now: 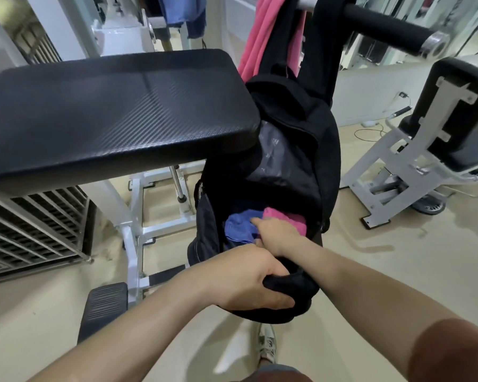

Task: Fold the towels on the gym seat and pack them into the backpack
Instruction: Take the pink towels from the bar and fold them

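A black backpack (301,128) hangs by its straps from a padded bar, right of the black gym seat (116,111). Its main compartment gapes open toward me. Inside lie a blue towel (239,226) on the left and a pink towel (283,216) on the right. My left hand (249,279) grips the near black rim of the backpack's opening. My right hand (278,234) reaches into the compartment, fingers pressed down between the two towels; whether it grasps either one is hidden. The seat's top is bare.
A pink cloth (262,37) hangs from the bar (389,23) behind the backpack. White machine frame (138,216) and a black footplate (105,310) stand under the seat. Another padded machine (450,128) sits at right. A weight stack (33,230) is at left. My shoe (268,346) is on the beige floor.
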`<state>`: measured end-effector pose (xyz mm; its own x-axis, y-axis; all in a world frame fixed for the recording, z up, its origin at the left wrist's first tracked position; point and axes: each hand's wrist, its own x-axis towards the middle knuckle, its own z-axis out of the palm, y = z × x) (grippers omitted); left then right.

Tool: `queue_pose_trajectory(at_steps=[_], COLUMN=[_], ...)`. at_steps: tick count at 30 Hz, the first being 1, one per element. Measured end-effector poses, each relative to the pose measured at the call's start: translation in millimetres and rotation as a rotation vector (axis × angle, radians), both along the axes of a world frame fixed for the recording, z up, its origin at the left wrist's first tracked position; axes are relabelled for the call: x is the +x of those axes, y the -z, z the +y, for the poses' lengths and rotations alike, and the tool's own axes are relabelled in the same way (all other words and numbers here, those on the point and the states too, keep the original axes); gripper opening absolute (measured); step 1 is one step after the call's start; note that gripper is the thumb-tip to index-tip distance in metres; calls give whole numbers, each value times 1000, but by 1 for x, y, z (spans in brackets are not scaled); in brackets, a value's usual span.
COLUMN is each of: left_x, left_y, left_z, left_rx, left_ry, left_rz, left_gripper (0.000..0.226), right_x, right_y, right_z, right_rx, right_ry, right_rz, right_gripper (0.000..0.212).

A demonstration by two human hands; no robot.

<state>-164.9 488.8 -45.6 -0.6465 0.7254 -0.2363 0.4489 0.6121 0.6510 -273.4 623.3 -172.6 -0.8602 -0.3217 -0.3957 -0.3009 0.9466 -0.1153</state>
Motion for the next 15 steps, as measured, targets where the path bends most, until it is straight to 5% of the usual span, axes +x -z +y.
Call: queue_pose_trajectory(at_steps=[4, 10, 15], left_x=[-5, -21, -44], left_y=[6, 42, 82], left_z=[-9, -12, -20], left_rx=[-81, -470, -756], left_ry=[22, 35, -64], left_rz=[151, 525, 475], left_gripper=[32, 18, 15], right_x=[-3, 5, 9], right_y=[-33, -95, -149], right_z=[8, 30, 47], right_rx=[-186, -252, -238], right_ry=[117, 132, 71], right_rz=[89, 237, 394], right_gripper=[49, 37, 33])
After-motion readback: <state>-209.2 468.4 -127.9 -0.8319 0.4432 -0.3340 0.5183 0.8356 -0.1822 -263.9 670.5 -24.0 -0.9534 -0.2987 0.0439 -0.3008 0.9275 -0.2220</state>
